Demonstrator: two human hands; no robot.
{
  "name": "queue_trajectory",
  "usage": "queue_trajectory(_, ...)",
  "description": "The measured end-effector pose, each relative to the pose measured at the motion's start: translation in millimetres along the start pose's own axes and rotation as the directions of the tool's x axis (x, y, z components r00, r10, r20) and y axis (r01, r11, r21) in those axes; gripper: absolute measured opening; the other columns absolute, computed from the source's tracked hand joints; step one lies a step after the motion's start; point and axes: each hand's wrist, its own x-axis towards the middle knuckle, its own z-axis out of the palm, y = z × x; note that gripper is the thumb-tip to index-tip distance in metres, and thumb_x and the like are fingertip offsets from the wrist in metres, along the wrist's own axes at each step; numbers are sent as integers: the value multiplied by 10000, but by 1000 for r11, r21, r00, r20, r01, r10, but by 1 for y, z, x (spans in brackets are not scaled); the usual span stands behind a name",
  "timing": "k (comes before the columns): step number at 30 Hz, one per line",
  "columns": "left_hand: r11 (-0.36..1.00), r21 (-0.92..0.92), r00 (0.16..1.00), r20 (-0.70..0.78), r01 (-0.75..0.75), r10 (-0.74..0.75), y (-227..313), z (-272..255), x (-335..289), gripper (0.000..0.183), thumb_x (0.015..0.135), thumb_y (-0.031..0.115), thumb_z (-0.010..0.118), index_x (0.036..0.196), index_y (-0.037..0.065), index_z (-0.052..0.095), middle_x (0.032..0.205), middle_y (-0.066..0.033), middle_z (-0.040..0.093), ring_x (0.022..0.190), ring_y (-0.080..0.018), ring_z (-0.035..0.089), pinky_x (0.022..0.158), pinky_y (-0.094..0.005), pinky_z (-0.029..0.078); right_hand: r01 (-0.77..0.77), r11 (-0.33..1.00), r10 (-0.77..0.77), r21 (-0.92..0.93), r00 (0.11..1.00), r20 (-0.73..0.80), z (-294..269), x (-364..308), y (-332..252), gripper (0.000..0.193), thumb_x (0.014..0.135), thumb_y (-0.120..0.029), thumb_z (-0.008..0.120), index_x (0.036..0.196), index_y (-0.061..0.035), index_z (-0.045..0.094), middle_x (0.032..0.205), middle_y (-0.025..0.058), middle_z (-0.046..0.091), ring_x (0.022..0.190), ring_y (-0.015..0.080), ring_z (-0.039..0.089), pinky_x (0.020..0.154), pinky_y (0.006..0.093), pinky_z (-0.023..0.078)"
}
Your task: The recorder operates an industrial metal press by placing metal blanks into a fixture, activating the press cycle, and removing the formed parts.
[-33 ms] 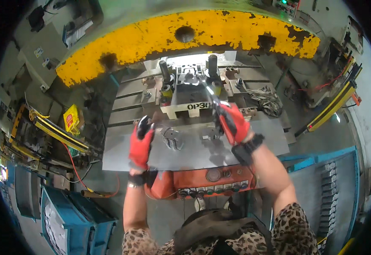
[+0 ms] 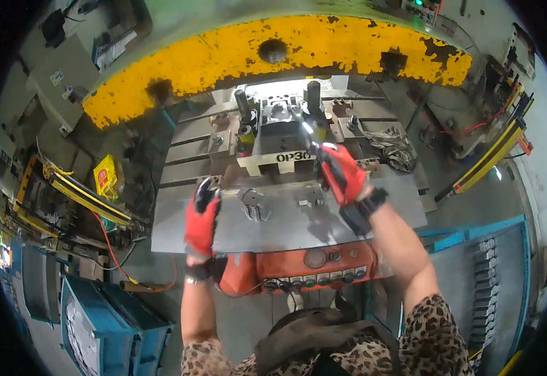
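My right hand [image 2: 343, 173], in a red and black glove, is closed round a long thin metal tool [image 2: 307, 128]. The tool's far end slants up to the lower die [image 2: 286, 135], beside a metal part [image 2: 278, 111] on the die; whether they touch I cannot tell. My left hand [image 2: 202, 219], gloved alike, hovers over the left of the grey metal sheet [image 2: 248, 238]. Its dark fingertips are slightly bent and apart, with nothing visible between them. Between my hands lie a small stack of bent metal pieces [image 2: 256, 205] and another small metal piece [image 2: 311, 198].
The yellow press ram [image 2: 323, 47] spans above the die. Guide posts [image 2: 313, 95] rise from the die's sides. Crumpled cloth [image 2: 393, 150] lies at right on the press bed. An orange control box [image 2: 308, 266] sits before me. Blue bins [image 2: 113, 326] stand left, a blue-framed rack [image 2: 474, 232] right.
My left hand has shifted slightly left and toward me. My right hand has moved a little away from me with the tool. The stack and the small piece stay where they were.
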Motion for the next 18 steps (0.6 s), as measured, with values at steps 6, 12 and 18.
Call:
queue_trajectory(6, 987, -154, 958, -276, 40, -82, -44, -126, -90, 514, 1101, 97, 676, 1604, 43, 587, 1374, -55, 697, 1108, -135, 671, 980, -323, 574, 71, 995, -68, 76, 997, -43, 12, 83, -4, 210, 1060, -216, 784, 1231, -96, 795, 986, -44, 745, 892, 65, 688, 803, 257, 555)
queue_trajectory(12, 973, 1, 849, -489, 231, -201, -155, -221, -188, 389, 1096, 205, 729, 1456, 68, 676, 1200, -22, 739, 989, -135, 723, 826, -301, 594, 86, 987, -76, 132, 994, -83, 27, 116, 2, 168, 1065, -253, 788, 1116, -93, 798, 947, -44, 777, 776, 81, 708, 652, 267, 546)
queue_trajectory(18, 911, -49, 785, -488, 410, -380, -198, -183, -207, 300, 1075, 145, 749, 1350, 55, 666, 996, 23, 684, 769, -59, 562, 664, -236, 452, -476, 814, 434, 332, 879, 196, -6, 150, 26, 219, 1062, -275, 799, 1065, -57, 790, 883, -22, 751, 725, 101, 681, 654, 312, 545)
